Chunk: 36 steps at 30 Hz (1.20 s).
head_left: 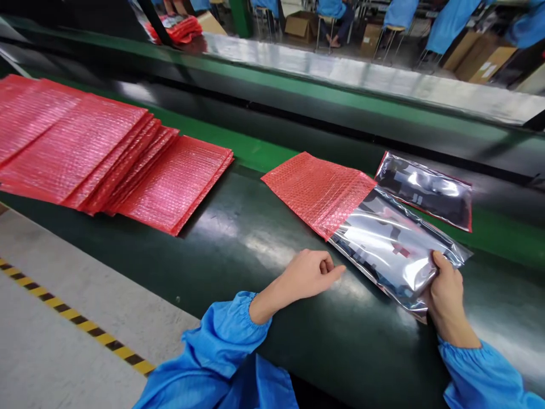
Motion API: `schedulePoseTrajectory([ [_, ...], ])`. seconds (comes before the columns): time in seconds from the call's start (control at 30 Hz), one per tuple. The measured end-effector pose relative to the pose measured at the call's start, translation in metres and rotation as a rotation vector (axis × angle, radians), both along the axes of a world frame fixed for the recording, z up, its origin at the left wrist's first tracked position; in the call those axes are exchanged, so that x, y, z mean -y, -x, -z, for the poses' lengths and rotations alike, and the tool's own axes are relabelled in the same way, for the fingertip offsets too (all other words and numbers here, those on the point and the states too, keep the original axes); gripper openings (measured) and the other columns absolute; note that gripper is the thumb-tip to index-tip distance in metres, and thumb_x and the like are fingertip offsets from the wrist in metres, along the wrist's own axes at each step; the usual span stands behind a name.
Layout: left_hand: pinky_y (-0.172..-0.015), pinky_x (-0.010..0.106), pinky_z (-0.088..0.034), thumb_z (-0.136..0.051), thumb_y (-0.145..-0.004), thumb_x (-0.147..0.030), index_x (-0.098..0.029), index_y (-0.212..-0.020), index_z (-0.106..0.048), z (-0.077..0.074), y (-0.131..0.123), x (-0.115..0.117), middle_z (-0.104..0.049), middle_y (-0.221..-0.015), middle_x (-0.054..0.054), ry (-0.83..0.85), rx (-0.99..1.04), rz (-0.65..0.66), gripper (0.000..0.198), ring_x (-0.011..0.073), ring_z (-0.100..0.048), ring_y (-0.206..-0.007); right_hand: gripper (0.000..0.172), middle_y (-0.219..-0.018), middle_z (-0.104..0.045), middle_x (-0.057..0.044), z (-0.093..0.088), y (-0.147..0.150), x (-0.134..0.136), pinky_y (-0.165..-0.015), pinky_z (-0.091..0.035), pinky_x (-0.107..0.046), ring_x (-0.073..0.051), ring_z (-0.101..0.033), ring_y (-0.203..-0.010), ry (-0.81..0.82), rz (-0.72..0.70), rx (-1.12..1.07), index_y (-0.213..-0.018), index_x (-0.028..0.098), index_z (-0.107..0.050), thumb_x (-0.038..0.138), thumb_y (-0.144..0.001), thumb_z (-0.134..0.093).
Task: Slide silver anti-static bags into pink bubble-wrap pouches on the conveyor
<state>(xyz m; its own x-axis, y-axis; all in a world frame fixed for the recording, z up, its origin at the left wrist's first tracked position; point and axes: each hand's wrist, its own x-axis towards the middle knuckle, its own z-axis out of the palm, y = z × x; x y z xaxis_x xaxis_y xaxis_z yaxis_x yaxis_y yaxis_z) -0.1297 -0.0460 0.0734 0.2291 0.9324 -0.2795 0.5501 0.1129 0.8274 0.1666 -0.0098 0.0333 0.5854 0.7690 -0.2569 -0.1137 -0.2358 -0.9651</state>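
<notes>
My right hand (447,292) grips the right end of a shiny clear plastic bag (387,238), thumb on top. Inside the bag is a flat grey and black patterned item. The far left end of the bag lies in or under the mouth of a red bubble-wrap pouch (317,187); the overlap hides which. My left hand (313,275) hovers just below the pouch and bag, its fingers curled and thumb stretched out, with nothing visible in it. Behind the bag lies a dark item in clear plastic (426,190) with red edges showing.
A fanned stack of red bubble-wrap pouches (93,147) covers the left of the dark green conveyor belt (238,250). A metal ledge (340,71) runs along the far side, with more red packages (181,28) at its left. Beyond are cardboard boxes (301,25) and seated people in blue.
</notes>
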Motion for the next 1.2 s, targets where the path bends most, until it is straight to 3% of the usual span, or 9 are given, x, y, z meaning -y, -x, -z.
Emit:
schedulePoseTrajectory([
  [0.1, -0.056, 0.025, -0.045, -0.071, -0.083, -0.057, -0.017, -0.099, -0.069, 0.009, -0.006, -0.003, -0.072, -0.076, 0.003, 0.181, 0.394, -0.086, 0.043, 0.015, -0.065, -0.059, 0.043, -0.08, -0.066, 0.0, 0.001, 0.01, 0.005, -0.064, -0.059, -0.033, -0.017, -0.061, -0.064, -0.002, 0.009, -0.111, -0.092, 0.016, -0.065, 0.044, -0.063, -0.082],
  [0.17, -0.06, 0.026, -0.05, -0.075, -0.079, -0.059, -0.017, -0.112, -0.066, 0.015, -0.01, -0.007, -0.074, -0.089, 0.005, 0.161, 0.583, -0.277, 0.055, 0.0169, -0.069, -0.071, 0.045, -0.08, -0.068, -0.001, 0.003, 0.016, 0.012, -0.068, -0.06, -0.036, -0.02, -0.065, -0.066, -0.011, -0.071, -0.132, -0.093, 0.018, -0.065, 0.048, -0.064, -0.083],
  [0.27, -0.073, 0.028, -0.055, -0.078, -0.074, -0.053, -0.019, -0.109, -0.064, 0.019, -0.012, -0.015, -0.074, -0.097, 0.005, -0.029, 0.729, -0.697, 0.051, 0.0195, -0.07, -0.089, 0.046, -0.073, -0.068, -0.003, 0.009, 0.018, 0.024, -0.065, -0.059, -0.037, -0.025, -0.068, -0.068, 0.015, -0.362, -0.16, -0.091, 0.021, -0.068, 0.056, -0.066, -0.085],
  [0.37, -0.069, 0.028, -0.054, -0.075, -0.07, -0.048, -0.02, -0.097, -0.063, 0.018, -0.005, -0.019, -0.068, -0.08, 0.0, 0.027, 0.844, -0.881, 0.04, 0.0174, -0.067, -0.075, 0.056, -0.057, -0.061, -0.005, 0.009, 0.009, 0.026, -0.051, -0.055, -0.036, -0.025, -0.062, -0.053, 0.062, -0.666, -0.186, -0.075, 0.021, -0.069, 0.074, -0.061, -0.083],
  [0.53, -0.052, 0.025, -0.044, -0.072, -0.065, -0.041, -0.022, -0.079, -0.059, 0.014, 0.003, -0.015, -0.052, -0.056, -0.008, 0.163, 0.725, -0.869, 0.027, 0.0119, -0.051, -0.051, 0.079, -0.076, -0.073, -0.014, -0.008, 0.001, 0.011, -0.045, -0.049, -0.033, -0.02, -0.057, -0.047, 0.079, -0.823, -0.245, -0.089, 0.018, -0.076, 0.092, -0.073, -0.056],
  [0.7, -0.084, 0.032, -0.053, -0.069, -0.068, -0.039, -0.02, -0.082, -0.068, 0.016, -0.008, -0.001, -0.073, -0.083, 0.001, 0.101, 0.62, -0.588, 0.024, 0.0222, -0.067, -0.09, 0.054, -0.06, -0.065, -0.004, -0.017, 0.015, 0.014, -0.044, -0.044, -0.025, -0.015, -0.054, -0.045, 0.03, -0.783, -0.022, -0.096, 0.017, -0.075, 0.066, -0.072, -0.082],
  [0.8, -0.095, 0.037, -0.051, -0.067, -0.071, -0.039, -0.019, -0.087, -0.072, 0.016, -0.01, 0.012, -0.077, -0.095, 0.004, 0.1, 0.585, -0.507, 0.027, 0.0277, -0.066, -0.106, 0.051, -0.049, -0.057, -0.001, -0.014, 0.022, 0.027, -0.043, -0.041, -0.024, -0.014, -0.051, -0.042, 0.008, -0.785, 0.052, -0.088, 0.016, -0.073, 0.065, -0.074, -0.082],
  [0.97, -0.095, 0.039, -0.05, -0.07, -0.07, -0.037, -0.017, -0.09, -0.076, 0.017, -0.007, 0.043, -0.078, -0.093, 0.006, 0.187, 0.6, -0.552, 0.029, 0.0309, -0.067, -0.106, 0.054, -0.056, -0.061, -0.002, -0.008, 0.025, 0.048, -0.039, -0.042, -0.025, -0.015, -0.054, -0.044, 0.013, -0.79, 0.104, -0.091, 0.017, -0.072, 0.069, -0.08, -0.075],
  [1.2, -0.093, 0.036, -0.05, -0.07, -0.069, -0.039, -0.017, -0.086, -0.074, 0.014, -0.006, 0.08, -0.077, -0.089, 0.005, 0.266, 0.635, -0.677, 0.028, 0.0287, -0.068, -0.099, 0.042, -0.07, -0.07, -0.005, -0.011, 0.024, 0.083, -0.054, -0.048, -0.028, -0.017, -0.059, -0.053, -0.154, -0.973, 0.648, -0.091, 0.021, -0.075, 0.056, -0.098, -0.053],
])
